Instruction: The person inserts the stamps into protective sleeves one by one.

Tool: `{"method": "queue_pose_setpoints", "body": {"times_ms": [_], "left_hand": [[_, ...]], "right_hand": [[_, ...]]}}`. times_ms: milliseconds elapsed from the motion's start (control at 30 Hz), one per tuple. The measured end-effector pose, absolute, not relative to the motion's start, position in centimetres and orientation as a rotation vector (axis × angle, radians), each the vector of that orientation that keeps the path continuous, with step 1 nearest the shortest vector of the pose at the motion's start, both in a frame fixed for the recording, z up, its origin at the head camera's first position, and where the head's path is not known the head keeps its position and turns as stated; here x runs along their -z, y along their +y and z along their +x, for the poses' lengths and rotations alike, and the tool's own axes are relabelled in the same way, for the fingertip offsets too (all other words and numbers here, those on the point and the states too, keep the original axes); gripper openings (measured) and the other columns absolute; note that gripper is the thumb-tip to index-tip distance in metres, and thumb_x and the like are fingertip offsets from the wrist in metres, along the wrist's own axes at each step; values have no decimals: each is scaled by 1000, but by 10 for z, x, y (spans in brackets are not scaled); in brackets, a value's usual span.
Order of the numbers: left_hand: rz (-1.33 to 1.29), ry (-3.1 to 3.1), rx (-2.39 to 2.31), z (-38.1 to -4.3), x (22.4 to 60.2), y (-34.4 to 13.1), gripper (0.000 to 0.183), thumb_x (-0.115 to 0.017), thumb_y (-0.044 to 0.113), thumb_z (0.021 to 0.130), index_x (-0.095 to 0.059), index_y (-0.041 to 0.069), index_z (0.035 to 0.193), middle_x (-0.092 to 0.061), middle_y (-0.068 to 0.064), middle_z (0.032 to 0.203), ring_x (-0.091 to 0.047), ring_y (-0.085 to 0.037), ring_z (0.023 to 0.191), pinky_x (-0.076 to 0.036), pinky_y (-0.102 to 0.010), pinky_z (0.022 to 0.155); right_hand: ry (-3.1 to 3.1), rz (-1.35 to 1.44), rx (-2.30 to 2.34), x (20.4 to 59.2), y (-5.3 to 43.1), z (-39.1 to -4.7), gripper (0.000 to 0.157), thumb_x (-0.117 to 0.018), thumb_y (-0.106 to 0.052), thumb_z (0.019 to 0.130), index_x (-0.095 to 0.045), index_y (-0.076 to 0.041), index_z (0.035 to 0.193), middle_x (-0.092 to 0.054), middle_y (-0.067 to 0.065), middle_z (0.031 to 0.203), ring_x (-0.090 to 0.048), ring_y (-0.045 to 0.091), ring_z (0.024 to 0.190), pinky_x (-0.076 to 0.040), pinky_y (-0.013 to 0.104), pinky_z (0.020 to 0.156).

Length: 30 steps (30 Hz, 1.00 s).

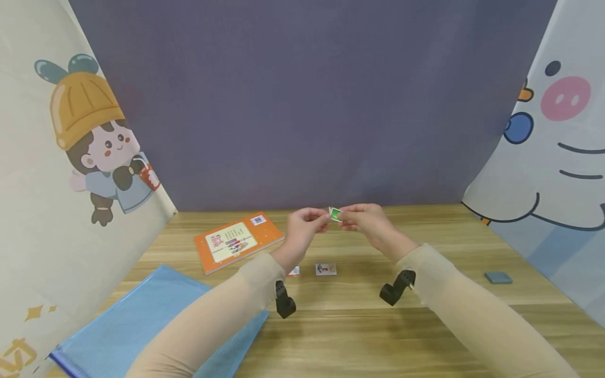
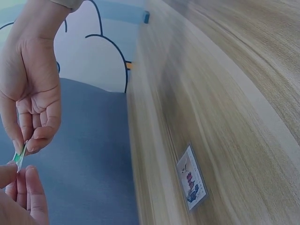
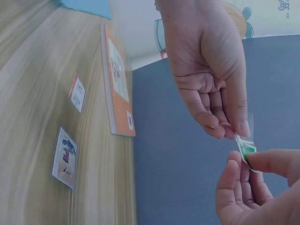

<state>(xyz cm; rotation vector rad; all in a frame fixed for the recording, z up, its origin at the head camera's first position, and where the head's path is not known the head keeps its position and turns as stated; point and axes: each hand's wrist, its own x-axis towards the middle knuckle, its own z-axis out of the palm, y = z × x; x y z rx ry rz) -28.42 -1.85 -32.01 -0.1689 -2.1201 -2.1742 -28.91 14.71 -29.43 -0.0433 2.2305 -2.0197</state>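
Above the table a small green-and-white piece (image 1: 336, 214), like a stamp or card, is pinched between both hands. My right hand (image 1: 366, 218) grips its green part between thumb and fingers. Opposite, my left hand (image 1: 302, 226) pinches its other end, where a strip of clear film (image 3: 251, 123) sticks out beside the thumb. Whether the piece sits inside that film, I cannot tell. Below them on the wood lies a picture card (image 1: 326, 269) that seems to be in a clear sleeve. A second card (image 3: 77, 93) with a red edge lies beside it, mostly behind my left wrist in the head view.
An orange book (image 1: 271, 227) lies at the back left of the table. In front of it spreads a blue mesh pouch (image 1: 142, 315), partly under my left forearm. A small blue-grey block (image 1: 498, 277) sits near the right edge. A dark curtain (image 1: 302, 105) hangs behind.
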Motion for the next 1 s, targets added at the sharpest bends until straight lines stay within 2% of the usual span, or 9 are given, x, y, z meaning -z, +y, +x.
{"method": "queue_pose_setpoints", "body": {"times_ms": [167, 367, 533, 600, 667, 767, 800, 900, 1000], "left_hand": [[-161, -2113, 2182, -284, 319, -19, 19, -72, 9, 87, -69, -4, 100, -71, -14, 91, -66, -12, 70, -61, -27, 75], [-145, -2118, 2222, -285, 320, -19, 21, -70, 11, 89, -69, -4, 103, -71, -13, 92, -66, -12, 73, -60, -34, 82], [-136, -2118, 2274, -286, 320, -20, 22, -70, 12, 89, -69, -3, 105, -71, -8, 89, -69, -27, 86, -59, -34, 84], [-139, -2123, 2281, -286, 320, -20, 22, -70, 11, 89, -69, -3, 105, -71, -11, 91, -69, -27, 87, -60, -32, 83], [-144, -2129, 2284, -285, 320, -21, 23, -70, 12, 90, -68, -4, 106, -71, -16, 95, -69, -25, 84, -60, -30, 81], [-153, -2129, 2287, -285, 320, -21, 23, -70, 11, 89, -68, -5, 106, -71, -17, 97, -67, -15, 76, -60, -27, 78], [-155, -2129, 2285, -285, 319, -21, 23, -70, 10, 89, -68, -5, 105, -70, -16, 96, -67, -15, 76, -60, -26, 77], [-156, -2131, 2279, -285, 319, -20, 22, -70, 10, 88, -68, -5, 104, -70, -11, 92, -69, -24, 82, -60, -26, 77], [-156, -2147, 2254, -285, 319, -20, 22, -71, 10, 88, -69, -5, 103, -71, -13, 94, -69, -31, 90, -60, -27, 76]], "right_hand": [[2209, -59, 2016, 295, 146, -289, 37, -64, -9, 93, -56, 9, 124, -65, 7, 102, -65, 14, 86, -58, 27, 86], [2244, -70, 1980, 295, 145, -288, 33, -64, -12, 93, -59, 8, 119, -69, 5, 93, -67, 12, 81, -58, 31, 86], [2285, -93, 1934, 294, 146, -287, 31, -64, -14, 94, -60, 8, 117, -69, 6, 91, -67, 12, 77, -58, 35, 88], [2292, -116, 1924, 294, 146, -287, 31, -64, -13, 94, -61, 9, 115, -70, 7, 89, -67, 12, 76, -59, 34, 86], [2302, -130, 1915, 293, 146, -286, 29, -64, -12, 93, -61, 9, 113, -70, 7, 87, -67, 12, 74, -59, 32, 83], [2326, -157, 1895, 292, 147, -286, 26, -64, -9, 93, -62, 10, 110, -70, 7, 83, -67, 11, 72, -60, 31, 80], [2340, -167, 1882, 292, 147, -286, 26, -64, -9, 93, -62, 11, 110, -71, 7, 84, -67, 11, 71, -60, 31, 81], [2379, -205, 1845, 291, 148, -285, 26, -64, -8, 93, -62, 12, 110, -71, 7, 83, -67, 11, 71, -60, 32, 81], [2415, -244, 1802, 289, 148, -283, 27, -64, -9, 93, -62, 12, 110, -71, 5, 81, -67, 11, 71, -60, 31, 80]]}}
